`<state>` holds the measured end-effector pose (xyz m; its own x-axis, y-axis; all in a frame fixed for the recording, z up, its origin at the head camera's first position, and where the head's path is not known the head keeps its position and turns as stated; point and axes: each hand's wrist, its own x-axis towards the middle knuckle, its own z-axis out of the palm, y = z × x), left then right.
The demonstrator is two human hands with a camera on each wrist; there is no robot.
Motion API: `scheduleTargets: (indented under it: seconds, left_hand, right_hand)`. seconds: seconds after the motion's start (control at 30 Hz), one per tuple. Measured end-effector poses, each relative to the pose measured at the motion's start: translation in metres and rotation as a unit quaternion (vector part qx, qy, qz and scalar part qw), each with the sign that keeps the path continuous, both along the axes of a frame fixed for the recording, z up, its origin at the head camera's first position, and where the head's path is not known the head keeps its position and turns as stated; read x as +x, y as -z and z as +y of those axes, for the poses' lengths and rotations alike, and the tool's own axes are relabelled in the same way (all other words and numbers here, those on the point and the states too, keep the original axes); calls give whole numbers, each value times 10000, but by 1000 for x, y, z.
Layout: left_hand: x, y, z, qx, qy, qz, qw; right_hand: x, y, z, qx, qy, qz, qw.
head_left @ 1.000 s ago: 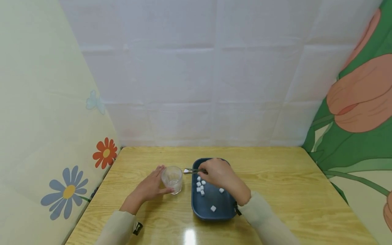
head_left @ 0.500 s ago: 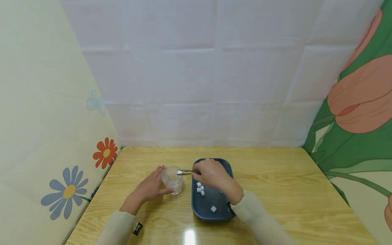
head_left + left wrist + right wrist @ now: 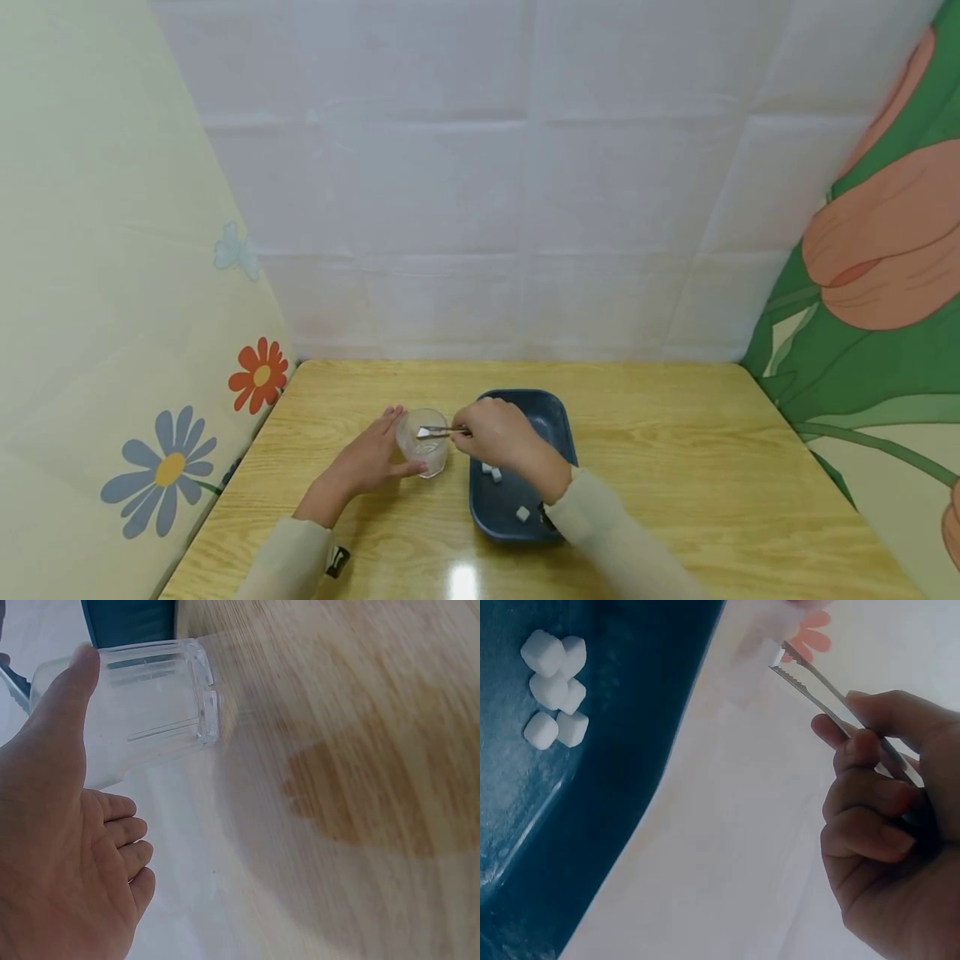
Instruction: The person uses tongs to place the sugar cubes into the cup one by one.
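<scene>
A clear drinking glass (image 3: 431, 468) stands upright on the table, left of the tray. My left hand (image 3: 366, 460) holds it from the left, with the thumb on the near side and the fingers on the far side. The right hand (image 3: 497, 435) grips metal tweezers (image 3: 810, 691) with serrated tips. Pinched between those tips is a small white cube (image 3: 775, 654), which overlaps the glass's mouth in the head view. Several more white cubes (image 3: 549, 690) lie in the dark blue tray (image 3: 491, 525), partly hidden under the right hand in the head view.
A wood-grain table (image 3: 660, 442) carries everything. A plain white cloth (image 3: 480, 208) hangs behind it, and flower-printed cloths (image 3: 180, 317) flank both sides. One white cube (image 3: 522, 514) lies apart near the tray's front.
My right hand has moved left, carrying the tweezers and cube from beside the glass to over its mouth. The left hand and the glass have stayed put.
</scene>
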<state>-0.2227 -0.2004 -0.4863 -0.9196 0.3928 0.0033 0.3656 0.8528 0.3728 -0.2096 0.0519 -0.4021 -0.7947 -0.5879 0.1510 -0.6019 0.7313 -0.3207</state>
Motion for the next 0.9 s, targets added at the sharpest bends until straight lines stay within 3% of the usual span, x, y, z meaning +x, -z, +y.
scheduleTargets:
  seconds: [0.4,0.9]
  left_hand:
    - [1,4,-3,32,169,161,9997]
    - [0,3,-2,-6,147,164,9998]
  right_hand:
    - [-3,11,-11,-43,-91,-142,9998]
    - [-5,15,-19,113,-12,-309,9995]
